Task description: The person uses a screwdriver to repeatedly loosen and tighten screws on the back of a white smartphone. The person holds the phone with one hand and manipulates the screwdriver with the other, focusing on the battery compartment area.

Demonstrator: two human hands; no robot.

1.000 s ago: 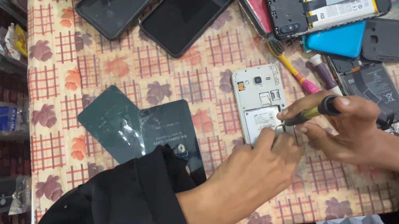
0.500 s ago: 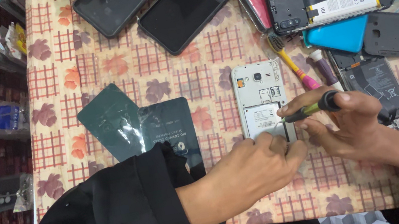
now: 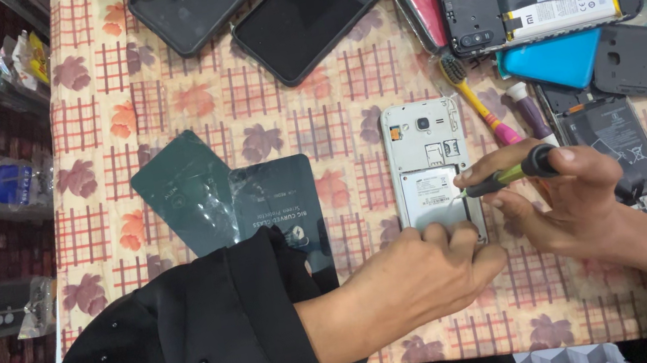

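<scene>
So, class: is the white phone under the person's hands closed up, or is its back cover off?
Off. The white phone lies face down with its inner frame, card slots and battery bay exposed, and the screwdriver tip touches that open back.
</scene>
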